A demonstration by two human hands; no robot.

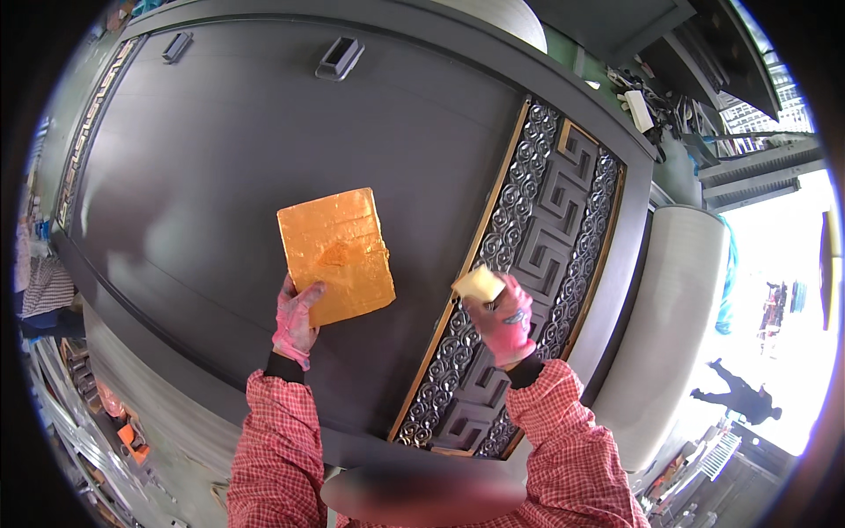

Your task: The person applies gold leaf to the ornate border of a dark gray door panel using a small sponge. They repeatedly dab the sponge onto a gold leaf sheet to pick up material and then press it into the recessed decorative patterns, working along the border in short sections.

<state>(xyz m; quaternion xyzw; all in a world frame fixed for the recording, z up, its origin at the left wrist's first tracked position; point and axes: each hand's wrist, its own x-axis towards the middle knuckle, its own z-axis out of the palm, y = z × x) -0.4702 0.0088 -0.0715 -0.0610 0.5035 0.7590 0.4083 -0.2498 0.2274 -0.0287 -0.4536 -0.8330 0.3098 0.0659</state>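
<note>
A flat square board coated in gold-orange paint point(339, 242) is held up over the dark grey panel point(238, 132). My left hand point(297, 315), in a pink-stained glove, grips its lower left edge, thumb on top. My gloved right hand point(503, 321) is closed round a pale yellow sponge point(480, 284). That sponge is at the inner edge of the carved ornamental strip point(550, 238), beside the gold-painted border point(497, 198). Rosettes and a key pattern make up the strip, dark with gold at its edges. Whether the sponge touches the border, I cannot tell.
Two recessed handles point(340, 59) sit along the panel's far side. Another patterned strip point(92, 132) runs down its left end. A large pale wrapped roll point(673, 334) lies to the right. Beyond it a person in dark clothes point(738, 393) stands in bright light. Clutter lines the lower left.
</note>
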